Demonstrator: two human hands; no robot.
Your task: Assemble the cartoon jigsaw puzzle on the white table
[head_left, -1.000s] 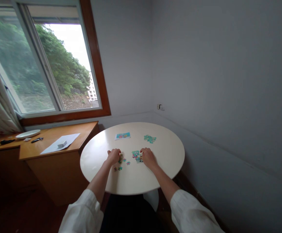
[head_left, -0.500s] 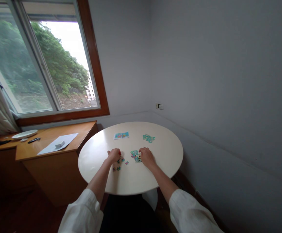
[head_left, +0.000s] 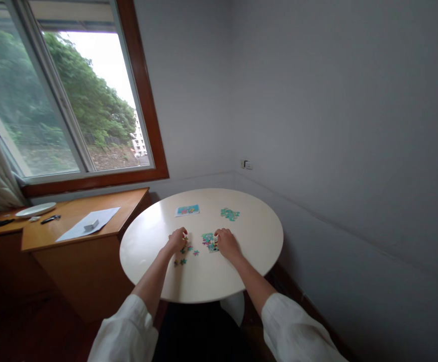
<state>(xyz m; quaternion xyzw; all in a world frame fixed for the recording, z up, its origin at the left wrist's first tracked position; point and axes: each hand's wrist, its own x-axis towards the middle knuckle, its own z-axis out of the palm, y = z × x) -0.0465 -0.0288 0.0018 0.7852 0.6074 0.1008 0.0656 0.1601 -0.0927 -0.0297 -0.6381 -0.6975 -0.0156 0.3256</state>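
Observation:
On the round white table (head_left: 249,251) lies a partly joined jigsaw puzzle (head_left: 208,242) in green, pink and white. My right hand (head_left: 228,243) is at its right edge, fingers bent and closed on that edge; the part beneath them is hidden. To the left, my left hand (head_left: 176,240) hovers over or rests among loose jigsaw pieces (head_left: 183,262), its fingers curled together. What they pinch, if anything, is too small to make out. One pink and teal piece (head_left: 196,253) lies between the hands.
A picture card (head_left: 187,210) lies at the back of the table, with a heap of green pieces (head_left: 230,214) to its right. On the wooden desk (head_left: 71,256) at left are a paper sheet (head_left: 107,217), a small grey box (head_left: 91,225) and a white plate (head_left: 35,209). Walls stand behind and right.
My left hand has turned slightly, its fingers still curled near the loose pieces. My right hand stays at the puzzle's edge. The whole view has shifted a little.

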